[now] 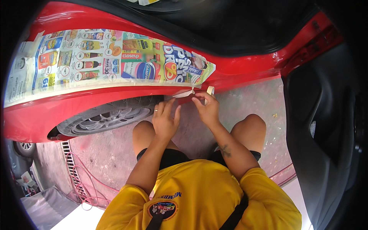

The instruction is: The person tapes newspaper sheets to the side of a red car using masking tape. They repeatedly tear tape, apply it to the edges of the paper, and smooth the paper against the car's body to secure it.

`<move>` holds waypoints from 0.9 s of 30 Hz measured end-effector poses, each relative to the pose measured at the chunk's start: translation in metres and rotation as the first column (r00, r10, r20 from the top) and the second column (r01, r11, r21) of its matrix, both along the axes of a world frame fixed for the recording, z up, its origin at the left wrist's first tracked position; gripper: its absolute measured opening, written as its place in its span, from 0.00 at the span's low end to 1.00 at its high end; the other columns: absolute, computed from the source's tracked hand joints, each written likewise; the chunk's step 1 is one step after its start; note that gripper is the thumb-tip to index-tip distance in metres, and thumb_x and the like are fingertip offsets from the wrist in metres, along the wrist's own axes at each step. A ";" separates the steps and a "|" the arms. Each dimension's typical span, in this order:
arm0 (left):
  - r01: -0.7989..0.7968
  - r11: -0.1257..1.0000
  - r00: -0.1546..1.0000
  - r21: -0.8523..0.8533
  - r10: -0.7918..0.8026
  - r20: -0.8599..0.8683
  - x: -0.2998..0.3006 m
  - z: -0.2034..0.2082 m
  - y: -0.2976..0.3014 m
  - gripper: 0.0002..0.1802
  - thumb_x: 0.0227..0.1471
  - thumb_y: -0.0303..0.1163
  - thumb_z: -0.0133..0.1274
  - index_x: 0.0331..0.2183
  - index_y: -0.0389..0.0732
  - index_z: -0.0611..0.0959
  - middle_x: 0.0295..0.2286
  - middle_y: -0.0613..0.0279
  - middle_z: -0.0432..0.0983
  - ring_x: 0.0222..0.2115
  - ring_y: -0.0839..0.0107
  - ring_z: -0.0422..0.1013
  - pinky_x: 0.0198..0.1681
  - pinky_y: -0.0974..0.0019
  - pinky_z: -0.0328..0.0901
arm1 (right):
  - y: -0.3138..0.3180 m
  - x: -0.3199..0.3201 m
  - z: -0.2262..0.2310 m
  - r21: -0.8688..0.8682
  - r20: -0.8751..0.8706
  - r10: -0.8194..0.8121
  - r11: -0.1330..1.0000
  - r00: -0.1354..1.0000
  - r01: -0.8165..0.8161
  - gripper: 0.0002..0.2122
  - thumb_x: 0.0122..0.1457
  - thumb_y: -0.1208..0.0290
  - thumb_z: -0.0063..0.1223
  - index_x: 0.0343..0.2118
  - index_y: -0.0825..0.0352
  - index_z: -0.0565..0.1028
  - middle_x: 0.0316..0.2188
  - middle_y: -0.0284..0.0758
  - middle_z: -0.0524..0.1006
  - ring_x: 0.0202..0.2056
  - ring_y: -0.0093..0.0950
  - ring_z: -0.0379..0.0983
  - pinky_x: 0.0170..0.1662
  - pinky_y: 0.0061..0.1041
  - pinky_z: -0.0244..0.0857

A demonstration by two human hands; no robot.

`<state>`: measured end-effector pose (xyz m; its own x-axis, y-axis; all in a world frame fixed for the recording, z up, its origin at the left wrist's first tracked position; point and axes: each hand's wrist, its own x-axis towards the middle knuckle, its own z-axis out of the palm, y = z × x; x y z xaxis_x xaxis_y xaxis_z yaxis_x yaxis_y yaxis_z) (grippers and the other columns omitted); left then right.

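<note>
A strip of pale masking tape (184, 94) runs along the lower edge of the red car panel (226, 79), just right of the wheel. At its left end my left hand (165, 119) has its fingers stretched out and its thumb apart, the fingertips at the tape. My right hand (209, 110) is closed around a roll of masking tape (210, 90), its thumb and finger near the strip's other end. Above both hands, a printed newspaper sheet (115, 57) covers the panel, with a long band of tape (96, 86) along its lower edge.
A car wheel (111, 117) sits below the panel at left. The dark open door (326, 126) stands at right, and the dark door opening (237, 27) is at the top. Red hose (82, 178) and a floor grate (71, 165) lie at lower left. Another vehicle (19, 157) stands beyond.
</note>
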<state>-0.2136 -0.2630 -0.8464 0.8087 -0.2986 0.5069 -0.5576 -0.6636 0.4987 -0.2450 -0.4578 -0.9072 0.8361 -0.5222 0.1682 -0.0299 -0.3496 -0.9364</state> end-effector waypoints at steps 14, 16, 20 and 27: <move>-0.005 0.982 0.979 0.189 0.043 -0.200 -0.005 -0.011 -0.051 0.33 0.59 0.48 0.68 0.62 0.45 0.83 0.25 0.54 0.86 0.23 0.53 0.84 0.29 0.50 0.77 | -0.009 -0.006 -0.005 0.017 -0.010 -0.026 1.000 1.000 0.026 0.10 0.61 0.71 0.75 0.43 0.68 0.88 0.38 0.39 0.86 0.40 0.32 0.83 0.48 0.32 0.75; 0.016 0.961 0.956 0.277 0.066 -0.284 -0.007 0.003 -0.066 0.33 0.60 0.48 0.67 0.63 0.46 0.83 0.26 0.53 0.87 0.24 0.53 0.84 0.31 0.50 0.77 | -0.011 -0.005 -0.007 0.090 -0.019 -0.041 0.995 0.999 0.042 0.09 0.62 0.73 0.74 0.43 0.68 0.87 0.38 0.39 0.86 0.40 0.31 0.83 0.48 0.33 0.75; 0.061 0.991 0.976 0.120 -0.034 -0.215 -0.009 -0.006 -0.077 0.24 0.58 0.41 0.71 0.54 0.45 0.88 0.24 0.55 0.84 0.23 0.57 0.82 0.30 0.57 0.75 | -0.021 -0.001 -0.016 0.179 0.023 -0.094 0.980 0.995 0.088 0.08 0.64 0.75 0.71 0.45 0.69 0.86 0.39 0.39 0.85 0.40 0.28 0.82 0.47 0.31 0.75; -0.300 0.888 0.880 -0.349 0.117 -0.460 -0.001 -0.018 -0.015 0.15 0.59 0.33 0.75 0.42 0.33 0.90 0.30 0.55 0.87 0.29 0.72 0.80 0.35 0.64 0.74 | -0.006 0.016 0.009 0.321 -0.031 0.055 0.946 0.998 -0.042 0.13 0.61 0.67 0.79 0.40 0.69 0.85 0.34 0.33 0.85 0.33 0.21 0.79 0.39 0.26 0.74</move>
